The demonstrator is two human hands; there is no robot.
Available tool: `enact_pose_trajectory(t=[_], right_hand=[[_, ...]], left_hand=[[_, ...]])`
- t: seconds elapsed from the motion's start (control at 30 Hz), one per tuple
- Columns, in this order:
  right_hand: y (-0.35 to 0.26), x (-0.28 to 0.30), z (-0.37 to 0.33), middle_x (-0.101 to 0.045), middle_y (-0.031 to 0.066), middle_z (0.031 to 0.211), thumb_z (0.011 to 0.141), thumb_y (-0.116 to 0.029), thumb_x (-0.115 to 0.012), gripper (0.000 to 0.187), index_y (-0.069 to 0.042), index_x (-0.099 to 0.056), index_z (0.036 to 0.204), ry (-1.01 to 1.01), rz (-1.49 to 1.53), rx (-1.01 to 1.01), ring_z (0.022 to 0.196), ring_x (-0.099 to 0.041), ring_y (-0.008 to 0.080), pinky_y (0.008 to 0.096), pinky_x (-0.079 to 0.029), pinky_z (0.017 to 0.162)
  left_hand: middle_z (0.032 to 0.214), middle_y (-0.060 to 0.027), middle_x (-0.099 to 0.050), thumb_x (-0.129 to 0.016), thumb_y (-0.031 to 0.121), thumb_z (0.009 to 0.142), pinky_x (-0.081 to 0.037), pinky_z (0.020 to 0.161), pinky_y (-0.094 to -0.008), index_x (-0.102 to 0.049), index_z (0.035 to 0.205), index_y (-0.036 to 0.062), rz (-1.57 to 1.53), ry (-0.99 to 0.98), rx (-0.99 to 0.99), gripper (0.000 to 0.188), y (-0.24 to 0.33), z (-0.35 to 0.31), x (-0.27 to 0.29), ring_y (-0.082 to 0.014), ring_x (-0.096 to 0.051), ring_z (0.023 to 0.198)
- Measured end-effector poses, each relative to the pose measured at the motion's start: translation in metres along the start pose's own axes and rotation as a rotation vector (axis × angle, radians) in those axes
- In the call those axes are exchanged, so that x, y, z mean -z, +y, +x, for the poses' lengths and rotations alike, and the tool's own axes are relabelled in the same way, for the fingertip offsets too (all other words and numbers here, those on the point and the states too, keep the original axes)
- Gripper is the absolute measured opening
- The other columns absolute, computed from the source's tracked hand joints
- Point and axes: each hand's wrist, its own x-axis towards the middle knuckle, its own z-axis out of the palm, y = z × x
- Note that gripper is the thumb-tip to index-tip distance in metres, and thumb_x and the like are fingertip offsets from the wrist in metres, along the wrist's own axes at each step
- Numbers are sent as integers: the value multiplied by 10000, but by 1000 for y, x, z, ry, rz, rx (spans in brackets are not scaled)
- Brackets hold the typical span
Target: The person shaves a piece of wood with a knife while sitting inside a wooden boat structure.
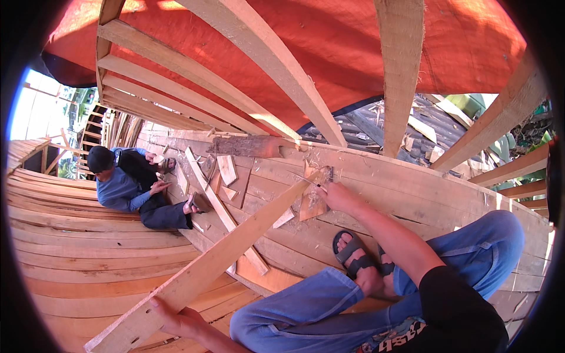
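Observation:
A long, pale wooden plank (212, 267) slants from the lower left up to the middle of the picture. My left hand (176, 320) grips its near end from the side, thumb on the upper face and fingers out of sight beneath. At the far end, my right hand (340, 198) is closed round the handle of a thin tool (307, 179), which lies across the plank's tip. Whether it is a knife or a chisel I cannot tell. Under that tip sits a short wooden board (313, 206) with curled shavings around it.
Offcuts (226, 169) and a long strip (218, 203) litter the planked floor (376, 179). Curved wooden ribs (400, 70) rise ahead, before an orange-red tarp (329, 53). At left sits another person (132, 182) in a cap. My sandalled foot (353, 253) rests close by.

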Motion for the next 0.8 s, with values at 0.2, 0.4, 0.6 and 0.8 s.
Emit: enact_pose_trajectory(t=[0.2,0.4,0.6,0.8], right_hand=[[6,20,-10,-639,282,891,931,-447,-474,486,-1,-664,912,1,31,-59,872,-617,448,504,-479,801],[-3,9,-14,-637,284,919,932,-438,-480,476,1,-664,931,28,94,-84,881,-618,445,506,-482,804],[-18,4,-16,-638,287,912,943,-446,-450,499,9,-655,962,28,33,-50,872,-621,446,507,-487,798],[-18,6,-16,-644,280,896,945,-450,-446,525,33,-652,953,3,-7,-82,854,-627,447,510,-491,793]], left_hand=[[1200,-142,-513,-728,256,829,-438,962,-368,-324,1351,-56,-9,2,6,730,-1,-1,-5,-207,-530,1063],[1198,-146,-520,-731,240,828,-455,941,-364,-343,1334,-66,-8,6,3,708,-5,5,-6,-204,-528,1075],[1201,-144,-519,-724,233,838,-459,933,-349,-341,1335,-69,25,28,37,697,-2,3,-9,-201,-539,1058],[1201,-150,-528,-717,222,845,-456,944,-345,-368,1320,-70,14,40,-34,658,-2,0,-10,-200,-542,1058]])
